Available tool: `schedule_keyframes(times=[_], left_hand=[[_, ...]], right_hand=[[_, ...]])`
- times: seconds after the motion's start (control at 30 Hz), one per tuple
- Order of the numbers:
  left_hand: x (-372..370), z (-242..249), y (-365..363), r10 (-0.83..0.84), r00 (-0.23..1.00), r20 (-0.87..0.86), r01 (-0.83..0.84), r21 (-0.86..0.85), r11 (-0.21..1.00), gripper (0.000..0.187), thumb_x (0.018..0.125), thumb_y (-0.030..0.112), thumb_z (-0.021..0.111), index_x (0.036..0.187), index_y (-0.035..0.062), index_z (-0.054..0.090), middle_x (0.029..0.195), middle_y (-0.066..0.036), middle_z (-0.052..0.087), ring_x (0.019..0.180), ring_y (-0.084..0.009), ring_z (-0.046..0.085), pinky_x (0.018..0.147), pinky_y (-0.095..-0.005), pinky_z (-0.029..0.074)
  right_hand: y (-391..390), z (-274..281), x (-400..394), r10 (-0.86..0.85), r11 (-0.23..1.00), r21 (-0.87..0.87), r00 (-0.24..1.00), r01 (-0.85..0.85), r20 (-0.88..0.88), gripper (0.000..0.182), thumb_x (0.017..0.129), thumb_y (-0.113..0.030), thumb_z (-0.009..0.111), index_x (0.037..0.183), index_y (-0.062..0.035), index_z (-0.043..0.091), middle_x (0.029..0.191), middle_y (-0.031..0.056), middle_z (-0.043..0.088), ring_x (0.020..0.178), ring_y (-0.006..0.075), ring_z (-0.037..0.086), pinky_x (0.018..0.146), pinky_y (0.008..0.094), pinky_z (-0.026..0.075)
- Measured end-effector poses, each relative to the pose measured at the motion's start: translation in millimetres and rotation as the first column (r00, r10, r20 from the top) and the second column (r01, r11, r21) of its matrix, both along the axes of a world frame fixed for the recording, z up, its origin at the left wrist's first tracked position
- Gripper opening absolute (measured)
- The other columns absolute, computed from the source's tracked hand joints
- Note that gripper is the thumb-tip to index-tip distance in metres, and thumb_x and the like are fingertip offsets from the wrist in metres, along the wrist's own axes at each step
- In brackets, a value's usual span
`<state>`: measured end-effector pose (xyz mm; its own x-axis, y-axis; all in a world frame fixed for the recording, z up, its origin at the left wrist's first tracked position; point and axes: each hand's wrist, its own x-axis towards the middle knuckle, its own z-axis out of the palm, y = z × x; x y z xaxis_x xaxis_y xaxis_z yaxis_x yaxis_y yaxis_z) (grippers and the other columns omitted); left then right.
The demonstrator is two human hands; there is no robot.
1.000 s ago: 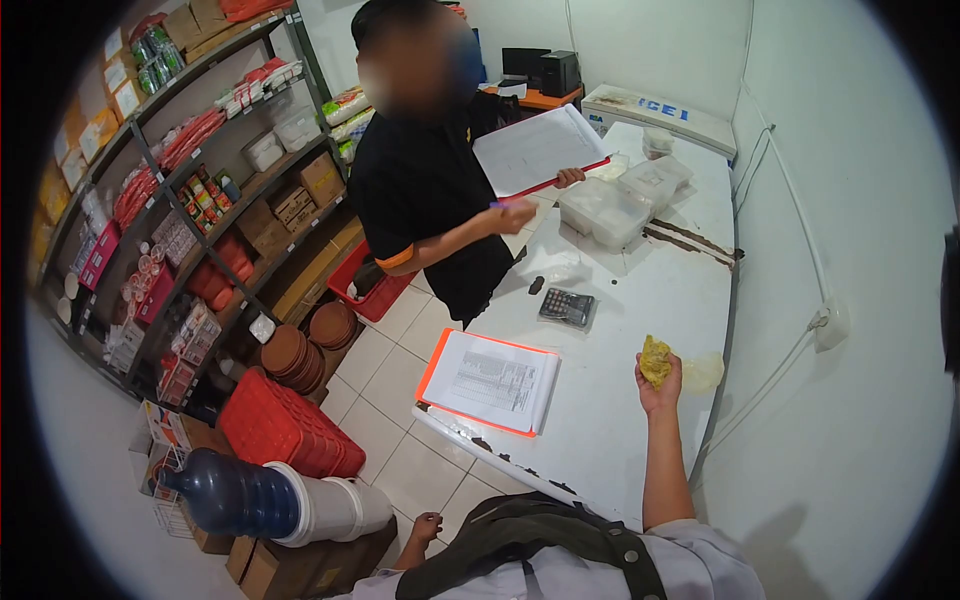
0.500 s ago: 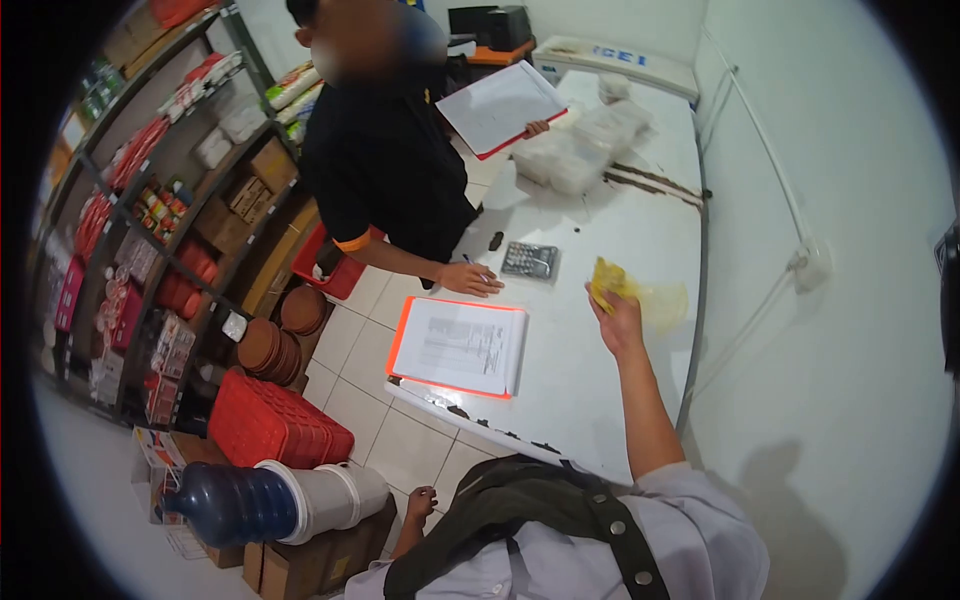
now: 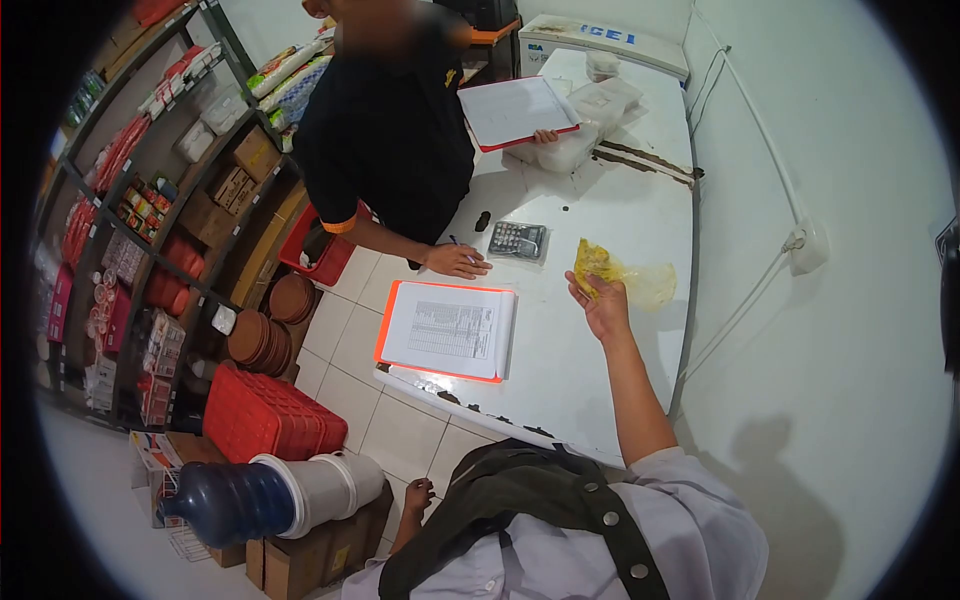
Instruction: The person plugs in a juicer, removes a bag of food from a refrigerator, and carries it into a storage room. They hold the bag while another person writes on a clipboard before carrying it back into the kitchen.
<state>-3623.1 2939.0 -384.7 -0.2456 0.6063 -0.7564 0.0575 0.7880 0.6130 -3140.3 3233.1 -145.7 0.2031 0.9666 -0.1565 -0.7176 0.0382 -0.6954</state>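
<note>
My right hand (image 3: 600, 305) is raised over the white freezer top (image 3: 590, 370) and holds a clear plastic bag of yellow stuff (image 3: 598, 264). My left hand (image 3: 418, 495) hangs low at my side above the tiled floor, fingers loosely curled, with nothing in it. An orange clipboard with printed sheets (image 3: 447, 329) lies on the white top to the left of my right hand. A calculator (image 3: 517, 239) sits just beyond it.
A person in a black shirt (image 3: 385, 130) stands across the corner, one hand (image 3: 457, 262) with a pen on the top, the other holding a red clipboard (image 3: 517, 112). Plastic containers (image 3: 585, 120) sit further back. Shelves (image 3: 150, 200), a red crate (image 3: 270, 420), a water jug (image 3: 235, 500) and boxes fill the left.
My right hand with the bag has shifted a little left and lower in view. The other person has lowered a hand with a pen onto the top and lowered the red clipboard.
</note>
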Motion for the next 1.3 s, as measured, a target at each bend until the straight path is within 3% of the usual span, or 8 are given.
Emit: schedule_keyframes(times=[0.17,0.3,0.43,0.57,0.8,0.9,1.0,1.3], left_hand=[[-1.8,-12.2,5.0,0.027,0.999,0.028,-0.027,0.003,1.0,0.024,0.088,0.018,0.057,0.106,0.003,0.055,0.079,-0.003,0.058,0.056,-0.0096,0.054,0.04,-0.0196,0.034],[-4.7,-26.3,6.6,0.061,0.995,0.077,-0.062,0.012,0.998,0.024,0.088,0.017,0.056,0.107,0.0029,0.054,0.08,-0.003,0.058,0.057,-0.0094,0.054,0.04,-0.0198,0.034],[0.3,-21.9,14.4,0.063,0.993,0.099,-0.066,0.025,0.998,0.025,0.087,0.015,0.056,0.108,0.0002,0.054,0.079,-0.006,0.059,0.059,-0.012,0.056,0.045,-0.0225,0.04],[46.1,34.6,71.4,0.013,1.0,-0.017,-0.003,0.498,0.867,0.027,0.087,0.01,0.053,0.108,-0.0068,0.054,0.078,-0.011,0.062,0.066,-0.0171,0.06,0.063,-0.0282,0.05],[170.6,193.3,212.8,-0.305,0.942,0.142,0.132,0.679,0.722,0.03,0.089,0.009,0.054,0.115,-0.0049,0.053,0.087,-0.011,0.063,0.079,-0.0166,0.061,0.071,-0.0281,0.05],[209.3,253.3,240.9,-0.403,0.864,0.303,0.086,0.698,0.711,0.035,0.09,0.011,0.058,0.12,-0.0045,0.052,0.103,-0.013,0.065,0.095,-0.0213,0.064,0.078,-0.0298,0.052],[223.0,246.6,252.8,-0.478,0.826,0.298,0.097,0.761,0.642,0.032,0.088,0.01,0.062,0.116,-0.0044,0.057,0.098,-0.013,0.067,0.09,-0.019,0.065,0.077,-0.0285,0.053],[231.7,227.4,246.2,-0.402,0.904,0.146,0.154,0.766,0.625,0.02,0.087,0.009,0.063,0.101,-0.0045,0.065,0.087,-0.011,0.069,0.083,-0.0145,0.066,0.073,-0.0253,0.053]], right_hand=[[-4.3,12.7,-4.6,0.028,0.994,-0.108,0.979,-0.006,0.204,0.027,0.084,-0.003,0.06,0.11,-0.0047,0.053,0.102,0.0063,0.06,0.084,0.0164,0.061,0.062,0.0269,0.043],[1.5,-5.1,-3.5,-0.022,1.0,-0.001,0.942,0.024,0.335,0.033,0.08,0.003,0.062,0.11,-0.0089,0.053,0.099,0.0038,0.059,0.083,0.015,0.058,0.064,0.0245,0.043],[-1.1,-20.7,0.8,0.103,0.986,0.09,0.945,-0.137,0.312,0.038,0.077,0.004,0.066,0.11,-0.0087,0.053,0.099,0.0017,0.057,0.088,0.0131,0.055,0.074,0.0259,0.046],[-3.0,-16.6,-4.1,0.073,0.973,0.173,0.915,-0.152,0.396,0.043,0.075,0.0,0.071,0.113,-0.0062,0.053,0.103,0.0029,0.057,0.095,0.0129,0.055,0.088,0.0264,0.046],[-18.2,3.5,-32.9,0.174,0.934,0.249,0.935,-0.257,0.309,0.052,0.073,-0.002,0.073,0.12,-0.0033,0.052,0.109,0.0066,0.059,0.098,0.0134,0.058,0.087,0.0249,0.047],[-36.9,8.0,-54.1,0.205,0.928,0.186,0.859,-0.323,0.47,0.049,0.073,-0.005,0.074,0.117,-0.0019,0.053,0.107,0.0067,0.061,0.094,0.0129,0.059,0.084,0.0246,0.048],[-46.2,4.2,-56.5,0.217,0.922,0.161,0.816,-0.351,0.536,0.046,0.075,-0.006,0.073,0.117,-0.0019,0.054,0.105,0.0059,0.061,0.093,0.0119,0.06,0.082,0.0236,0.049],[-62.3,-13.9,-47.3,0.395,0.903,0.036,0.859,-0.428,0.325,0.047,0.079,-0.013,0.072,0.121,-0.0027,0.05,0.101,0.005,0.06,0.09,0.0091,0.058,0.08,0.0233,0.048]])
